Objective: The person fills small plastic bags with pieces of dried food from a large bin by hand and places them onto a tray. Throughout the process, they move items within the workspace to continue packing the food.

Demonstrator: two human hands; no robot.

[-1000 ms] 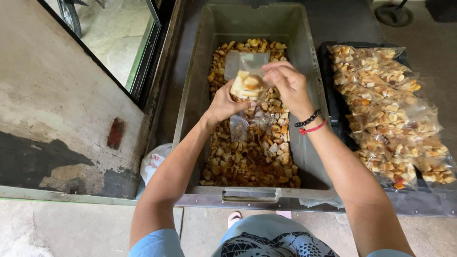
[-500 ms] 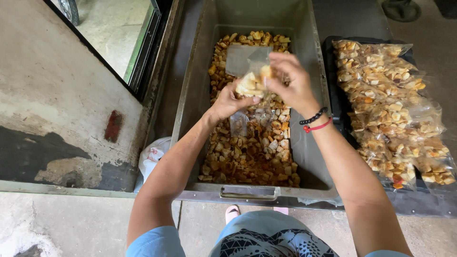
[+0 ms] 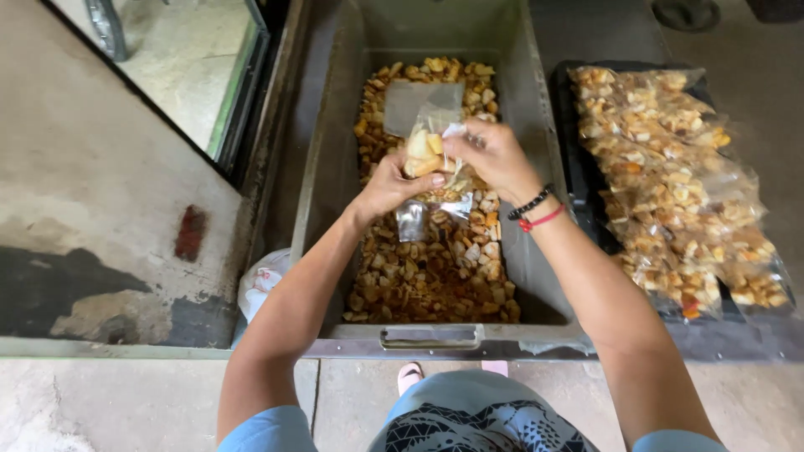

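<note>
A: Clear plastic bag (image 3: 425,167), pinched by both hands over the metal bin (image 3: 536,209). Left hand (image 3: 392,186) cups golden snack pieces (image 3: 421,151); right hand (image 3: 496,155) fingers press together on the bag's mouth.

B: Filling step?

A: Looks so. More pieces must go in carefully. Filled bags (image 3: 670,176) lie right of the bin.

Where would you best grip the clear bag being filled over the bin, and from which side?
Grip the clear bag at its open top edge, coming from above. The mouth stands up above both hands, left hand and right hand, while the lower part hangs limp and loaded with snack pieces over the bin, so squeezing there would probably crush them.
</note>
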